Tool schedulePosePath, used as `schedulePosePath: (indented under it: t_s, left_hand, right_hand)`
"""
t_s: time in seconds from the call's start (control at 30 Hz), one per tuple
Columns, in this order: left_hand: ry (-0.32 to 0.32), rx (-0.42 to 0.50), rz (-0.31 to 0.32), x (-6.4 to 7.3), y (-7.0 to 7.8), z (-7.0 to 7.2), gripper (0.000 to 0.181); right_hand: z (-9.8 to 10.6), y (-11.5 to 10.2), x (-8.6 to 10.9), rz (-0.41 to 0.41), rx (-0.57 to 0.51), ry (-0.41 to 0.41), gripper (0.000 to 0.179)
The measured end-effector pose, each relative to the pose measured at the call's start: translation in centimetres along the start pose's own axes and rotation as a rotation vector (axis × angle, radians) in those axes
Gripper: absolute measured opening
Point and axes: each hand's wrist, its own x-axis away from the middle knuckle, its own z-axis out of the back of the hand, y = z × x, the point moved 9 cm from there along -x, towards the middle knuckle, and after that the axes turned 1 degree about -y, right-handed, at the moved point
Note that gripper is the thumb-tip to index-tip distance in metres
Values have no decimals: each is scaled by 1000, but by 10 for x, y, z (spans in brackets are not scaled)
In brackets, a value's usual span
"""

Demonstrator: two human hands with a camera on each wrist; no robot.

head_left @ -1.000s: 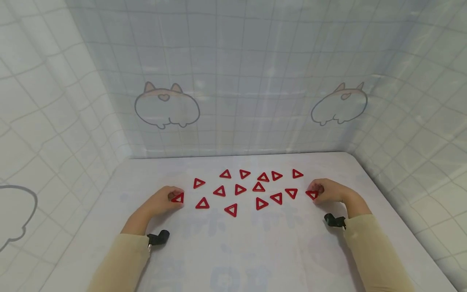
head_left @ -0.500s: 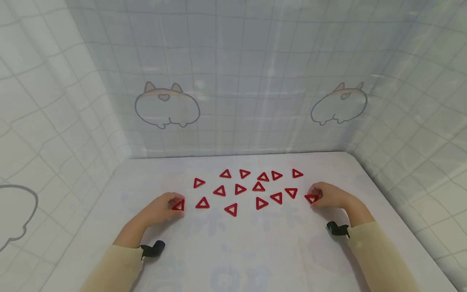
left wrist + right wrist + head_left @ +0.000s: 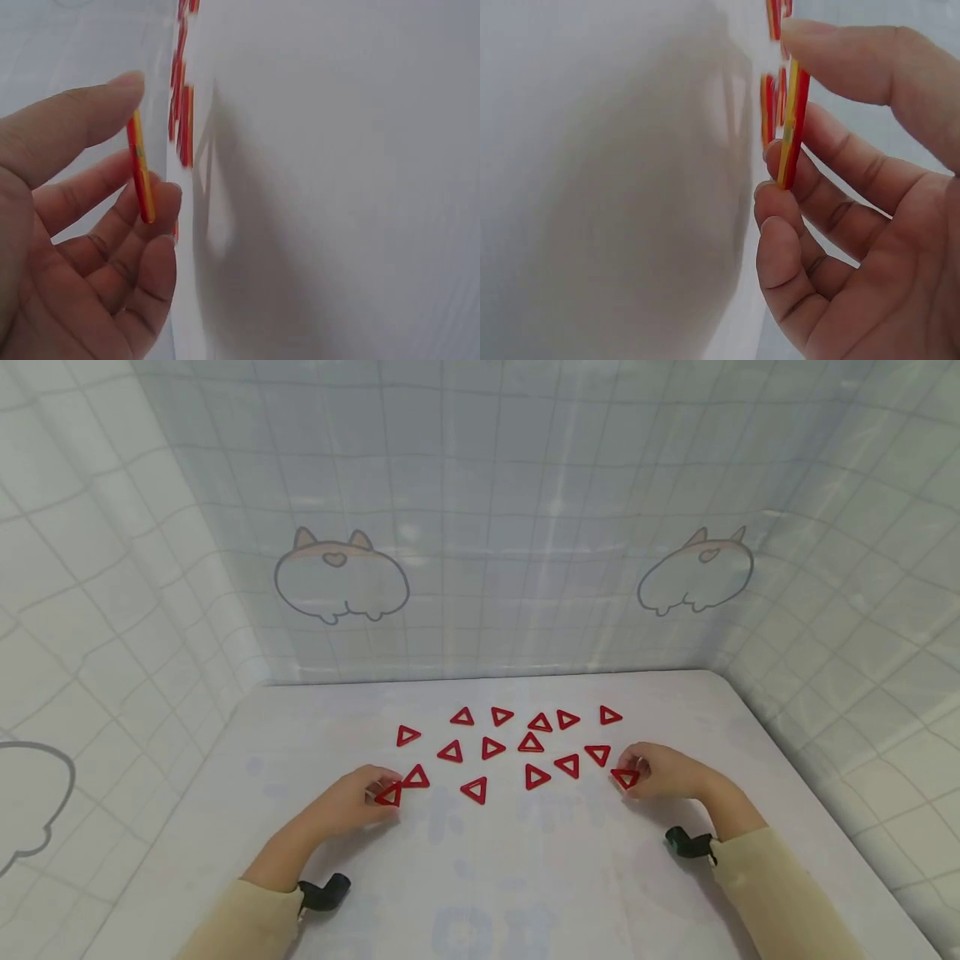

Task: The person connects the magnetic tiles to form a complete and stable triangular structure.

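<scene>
Triangles, fourteen hollow red ones, are lying scattered in loose rows across the pale counter, and you are holding one more above it in each hand. Your left hand is pinching its red triangle between thumb and fingers; seen edge-on from the left wrist, the piece is showing red along one side and yellow along the other. From the head it is appearing right at the corner of the nearest loose triangle, though you cannot tell whether the two are touching. Your right hand is likewise grasping a second red triangle by thumb and fingertips, just to the right of a downward-pointing triangle and nearer to you. Both hands are casting soft shadows on the counter. You are wearing pale yellow sleeves, with black wrist cameras sticking out at the cuffs. Behind the counter, a grid-patterned wall is carrying two cartoon animal drawings.
</scene>
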Motion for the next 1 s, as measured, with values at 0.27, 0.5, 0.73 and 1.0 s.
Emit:
schedulePosePath:
  t_s: [0.27,0.5,0.73,1.0]
  left_hand:
    - [9,-19,-39,1,26,-17,50]
    - [-69,-13,-100,-1,52,-41,48]
    - [-163,2,-158,-6,75,-66,45]
    - [-203,-30,-167,-10,92,-82,46]
  right_hand:
    - [-17,-29,-3,61,-11,-27,35]
    - [-32,-52,-7,124,6,-53,38]
    - [-46,-67,-10,164,12,-91,40]
    - [-59,-88,-14,229,33,-106,37]
